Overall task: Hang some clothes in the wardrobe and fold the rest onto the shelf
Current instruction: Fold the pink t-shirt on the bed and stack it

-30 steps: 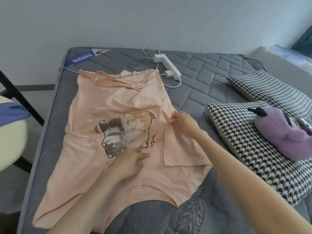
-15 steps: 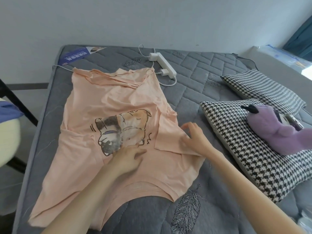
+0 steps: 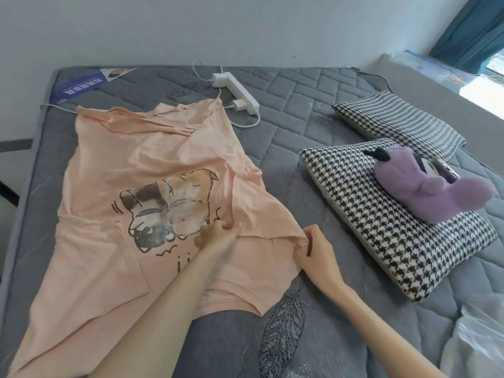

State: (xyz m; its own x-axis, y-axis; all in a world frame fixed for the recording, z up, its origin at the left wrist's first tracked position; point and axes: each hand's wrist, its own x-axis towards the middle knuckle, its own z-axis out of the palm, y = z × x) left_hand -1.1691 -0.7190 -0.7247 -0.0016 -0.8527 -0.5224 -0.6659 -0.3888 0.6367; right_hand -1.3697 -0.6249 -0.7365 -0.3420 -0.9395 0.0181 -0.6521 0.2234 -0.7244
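While T-shirt (image 3: 163, 148) lies spread (on mattress (image 3: 300, 132)) | left hand (image 3: 215, 237) pinches its middle | right hand (image 3: 315, 248) pinches sleeve edge

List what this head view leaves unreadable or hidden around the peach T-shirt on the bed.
Head view throughout.
The peach T-shirt: near left corner cut off by the bottom edge.
The left hand: fingertips buried in bunched fabric.
The blue leaflet: print too small to read.
The object behind the purple plush: mostly hidden by it.
The wardrobe and shelf: out of frame.
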